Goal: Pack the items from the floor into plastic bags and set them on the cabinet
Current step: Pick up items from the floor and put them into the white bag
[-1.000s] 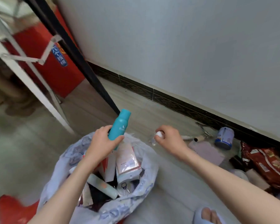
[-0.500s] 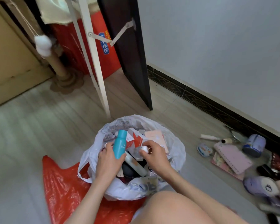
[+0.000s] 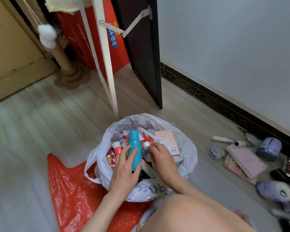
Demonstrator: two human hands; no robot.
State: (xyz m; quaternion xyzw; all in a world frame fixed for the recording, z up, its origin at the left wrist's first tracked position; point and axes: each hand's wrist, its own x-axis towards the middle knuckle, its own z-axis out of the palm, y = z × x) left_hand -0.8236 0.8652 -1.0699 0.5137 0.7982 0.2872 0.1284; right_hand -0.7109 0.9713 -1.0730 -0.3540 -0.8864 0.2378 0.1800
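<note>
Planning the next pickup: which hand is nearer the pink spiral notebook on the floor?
The right hand. It is over the white bag, pinching a small white-capped item, on the side toward the pink spiral notebook. The left hand holds the teal bottle, farther from it.

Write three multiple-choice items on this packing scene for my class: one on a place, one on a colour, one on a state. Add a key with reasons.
1. Where does the pink notebook lie?
A. in the white bag
B. on the floor by the wall
C. on a shelf

2. What colour is the bottle in the left hand?
A. teal
B. yellow
C. black

3. How is the white bag?
A. tied shut
B. folded flat
C. open and holding items

Key: B, it lies right of the bag; A, its body is teal; C, boxes show through its mouth.
</note>
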